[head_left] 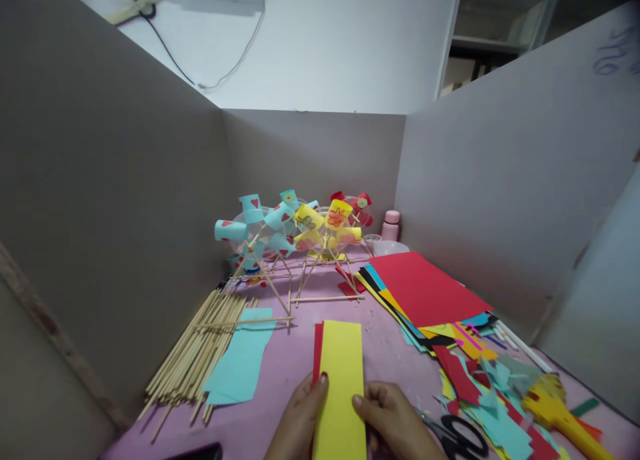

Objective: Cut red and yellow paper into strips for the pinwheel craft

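My left hand (303,407) is closed on the left edge of a yellow paper strip (342,380), its thumb lying on the front. A red paper strip (318,345) shows behind the yellow one, sticking out a little to the left. On the opposite edge, my right hand (393,417) pinches the yellow strip between thumb and curled fingers. Both strips stand tilted up over the pink tabletop (285,373). Black-handled scissors (457,437) lie just right of my right hand. Light blue paper (243,363) lies to the left of my hands.
Wooden sticks (193,353) are piled at left. Behind stand stick-and-paper-cup wheel models in blue (253,230), yellow (327,230) and red (357,207). Coloured sheets (425,287), paper scraps (500,400) and a yellow glue gun (555,407) lie right. Grey partitions (315,147) enclose the table.
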`<action>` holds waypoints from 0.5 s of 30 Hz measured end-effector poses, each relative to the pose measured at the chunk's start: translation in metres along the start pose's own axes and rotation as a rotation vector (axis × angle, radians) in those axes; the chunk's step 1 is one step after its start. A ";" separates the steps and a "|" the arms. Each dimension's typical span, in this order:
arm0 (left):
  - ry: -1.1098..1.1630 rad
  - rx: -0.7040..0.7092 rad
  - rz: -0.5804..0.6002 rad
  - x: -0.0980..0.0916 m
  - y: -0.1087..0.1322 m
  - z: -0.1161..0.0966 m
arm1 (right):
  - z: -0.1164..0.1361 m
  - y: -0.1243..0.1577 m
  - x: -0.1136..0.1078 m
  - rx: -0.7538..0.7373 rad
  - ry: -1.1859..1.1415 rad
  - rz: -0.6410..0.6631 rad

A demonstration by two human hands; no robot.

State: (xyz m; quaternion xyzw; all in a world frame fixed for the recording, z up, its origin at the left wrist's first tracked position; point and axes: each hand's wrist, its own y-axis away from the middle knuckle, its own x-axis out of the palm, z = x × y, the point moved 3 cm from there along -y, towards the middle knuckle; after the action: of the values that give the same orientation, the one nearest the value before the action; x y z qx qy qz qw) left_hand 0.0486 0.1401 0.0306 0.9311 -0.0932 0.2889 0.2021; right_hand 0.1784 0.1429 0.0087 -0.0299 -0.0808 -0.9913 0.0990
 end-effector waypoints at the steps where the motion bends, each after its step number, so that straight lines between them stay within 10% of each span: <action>1: -0.016 -0.015 0.003 -0.001 0.000 0.001 | -0.001 -0.001 0.000 -0.010 0.011 -0.014; 15: -0.333 0.155 -0.107 -0.014 -0.013 -0.007 | 0.013 -0.004 0.005 -0.086 0.150 -0.018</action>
State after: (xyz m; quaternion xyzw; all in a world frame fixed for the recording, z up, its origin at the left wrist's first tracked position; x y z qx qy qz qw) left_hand 0.0373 0.1561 0.0236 0.9825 -0.0534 0.1260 0.1266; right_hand 0.1736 0.1481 0.0212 0.0409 -0.0310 -0.9942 0.0947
